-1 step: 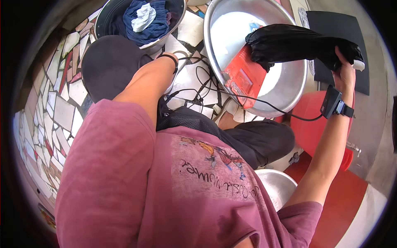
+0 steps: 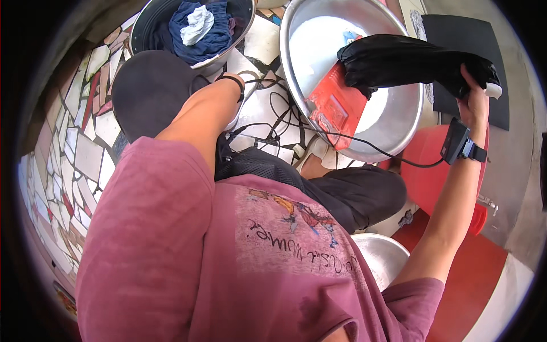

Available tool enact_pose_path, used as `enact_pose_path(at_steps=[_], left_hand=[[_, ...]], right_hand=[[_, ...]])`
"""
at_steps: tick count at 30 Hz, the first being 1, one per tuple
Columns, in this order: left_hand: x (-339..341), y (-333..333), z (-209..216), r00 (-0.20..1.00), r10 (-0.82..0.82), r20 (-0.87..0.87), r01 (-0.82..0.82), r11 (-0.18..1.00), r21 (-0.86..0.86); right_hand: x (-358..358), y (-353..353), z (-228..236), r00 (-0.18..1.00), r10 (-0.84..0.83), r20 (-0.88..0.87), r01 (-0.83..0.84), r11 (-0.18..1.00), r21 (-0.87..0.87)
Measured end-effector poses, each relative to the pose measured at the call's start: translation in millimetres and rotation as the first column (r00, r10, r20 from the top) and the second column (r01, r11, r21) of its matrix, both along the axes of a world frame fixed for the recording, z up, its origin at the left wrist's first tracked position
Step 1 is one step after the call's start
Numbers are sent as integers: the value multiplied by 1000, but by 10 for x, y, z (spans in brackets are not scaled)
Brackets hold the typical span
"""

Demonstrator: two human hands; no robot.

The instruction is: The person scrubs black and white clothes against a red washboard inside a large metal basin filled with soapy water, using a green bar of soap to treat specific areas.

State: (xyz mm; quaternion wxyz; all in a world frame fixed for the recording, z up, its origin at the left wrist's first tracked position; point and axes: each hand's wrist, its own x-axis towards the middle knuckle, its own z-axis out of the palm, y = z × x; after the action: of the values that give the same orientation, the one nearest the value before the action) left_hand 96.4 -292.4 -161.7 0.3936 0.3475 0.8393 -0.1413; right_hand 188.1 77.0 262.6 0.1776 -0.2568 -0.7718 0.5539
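The right hand [image 2: 474, 97] is raised with its fingers curled tight around one end of a black garment [image 2: 410, 62] — the cloth stretches away from the hand toward the person's left and hangs over the big metal basin [image 2: 393, 122]. A small pale end pokes out of the fist on its outer side. On the wrist just below the hand sits a dark strapped device [image 2: 458, 142], and a thin black cable [image 2: 364, 142] runs from it across the basin's near rim toward the person's body.

Under the garment, inside the basin, a red washboard [image 2: 336, 108] leans tilted against the wall, its lower end near the rim; the basin's bottom beside it shows pale water. Beyond the right hand, a black mat [image 2: 490, 40] lies on the floor, and below the wrist there is a red plastic stool [image 2: 433, 165].

The left hand [image 2: 242, 85] reaches forward, well apart from the right; it is mostly hidden behind the forearm, so I cannot tell whether it is spread or gripping. A black band circles its wrist. Just past it stands a second metal basin [image 2: 239, 34] filled with dark blue clothes [image 2: 199, 34] and a white piece on top. The floor [image 2: 74, 154] under both hands is broken-tile mosaic — a smaller metal bowl [image 2: 379, 256] sits close by the person's right side.
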Motion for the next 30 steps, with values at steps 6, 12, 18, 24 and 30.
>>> enact_pose_path(at_steps=[6, 12, 18, 24, 30], left_hand=[[-12, 519, 657, 992, -24, -125, -1, 981, -196], [120, 566, 2145, 891, -436, -128, 433, 900, -46], [85, 425, 2770, 824, -519, -227, 522, 851, -54], [101, 360, 2415, 828, -525, -197, 478, 844, -242], [-60, 566, 2619, 938, -304, -164, 308, 951, -4]], right_hand=[[34, 112, -134, 1000, -17, -21, 17, 1000, 8], [41, 308, -145, 998, 11, -68, -14, 999, -38], [8, 210, -157, 987, 74, -146, -81, 996, -45], [-451, 426, -65, 948, 185, -258, -204, 978, -49], [-1087, 204, 445, 804, 177, -567, -93, 980, 175]])
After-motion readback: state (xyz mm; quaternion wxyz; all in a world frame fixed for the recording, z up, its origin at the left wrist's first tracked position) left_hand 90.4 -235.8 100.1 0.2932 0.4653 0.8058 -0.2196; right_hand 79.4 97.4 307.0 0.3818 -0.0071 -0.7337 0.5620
